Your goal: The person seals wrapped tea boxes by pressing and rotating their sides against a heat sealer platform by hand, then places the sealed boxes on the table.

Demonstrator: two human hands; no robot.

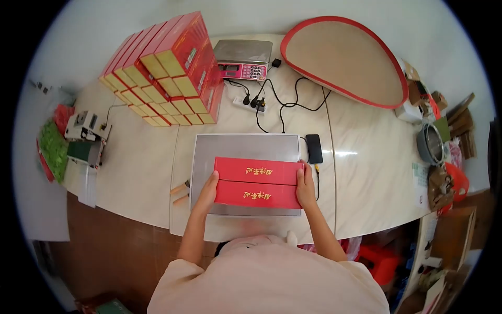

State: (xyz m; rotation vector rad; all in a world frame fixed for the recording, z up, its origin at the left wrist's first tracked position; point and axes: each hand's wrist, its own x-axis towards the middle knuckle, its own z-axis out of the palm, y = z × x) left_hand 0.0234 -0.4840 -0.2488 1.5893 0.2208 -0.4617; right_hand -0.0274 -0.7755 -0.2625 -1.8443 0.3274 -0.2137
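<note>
Two long red boxes with gold lettering lie side by side between my hands, the far box (pixel 256 170) and the near box (pixel 256 194). My left hand (pixel 208 189) presses on their left ends, and my right hand (pixel 305 184) grips the right ends. They are over a grey panel with a white frame (pixel 246 145); whether they touch it I cannot tell. By the panel's left edge, a tool with orange handles (pixel 180 194) is partly covered. Past the right edge lies a black phone-like device (pixel 314 148) with a cable plugged in.
A tall stack of red and gold boxes (pixel 172 78) stands at the back left, beside a weighing scale (pixel 243 55). Black cables run from a power strip (pixel 249 104). A large red-rimmed tray (pixel 345 60) leans at the back right. A small machine (pixel 86 128) sits far left.
</note>
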